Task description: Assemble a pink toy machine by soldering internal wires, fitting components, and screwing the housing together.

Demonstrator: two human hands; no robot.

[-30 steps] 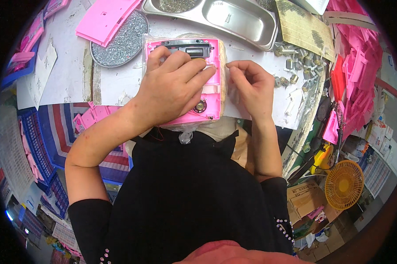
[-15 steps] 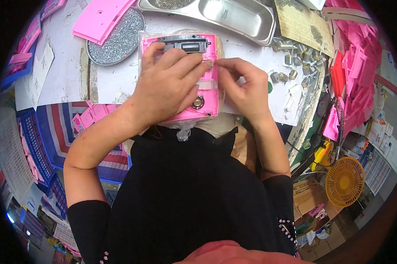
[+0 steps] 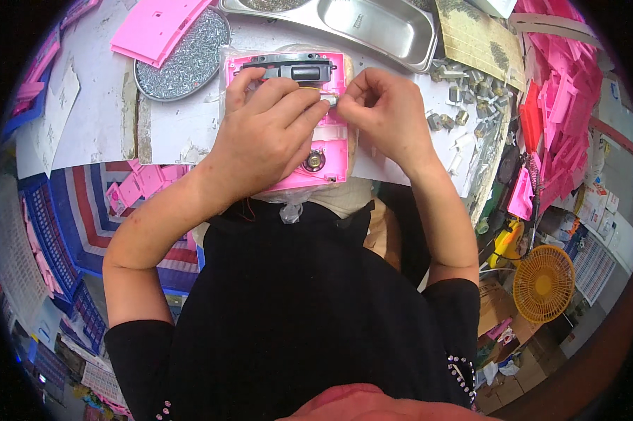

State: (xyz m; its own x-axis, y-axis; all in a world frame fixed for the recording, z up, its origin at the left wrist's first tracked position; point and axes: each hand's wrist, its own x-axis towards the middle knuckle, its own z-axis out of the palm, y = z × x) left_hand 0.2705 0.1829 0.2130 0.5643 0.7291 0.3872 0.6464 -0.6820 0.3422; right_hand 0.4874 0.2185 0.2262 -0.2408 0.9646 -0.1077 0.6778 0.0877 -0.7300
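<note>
A pink plastic housing [image 3: 337,151] lies on clear plastic wrap at the table's near edge. Its cavity bears a black part with a dark window [image 3: 309,73], a small round speaker [image 3: 314,161] and thin wires. My left hand [image 3: 264,130] is curled over the housing, hiding much of its left and middle. Its index fingertip presses beside a small silvery part [image 3: 329,99] at the inner right side. My right hand [image 3: 390,116] is closed in a pinch just right of that part, its fingertips near the housing's right wall. What the pinch holds, if anything, is too small to tell.
A round tray of screws [image 3: 183,59] stands far left, with pink panels [image 3: 155,28] overlapping it. Behind the housing is a steel tray [image 3: 376,31]. Small metal motors [image 3: 481,105] lie to the right, beside piled pink parts [image 3: 562,119]. A blue crate [image 3: 84,217] stands lower left.
My right hand has risen slightly, and its fingers have drawn into a tighter pinch beside the small silvery part. My left hand stays over the housing, nearly unmoved.
</note>
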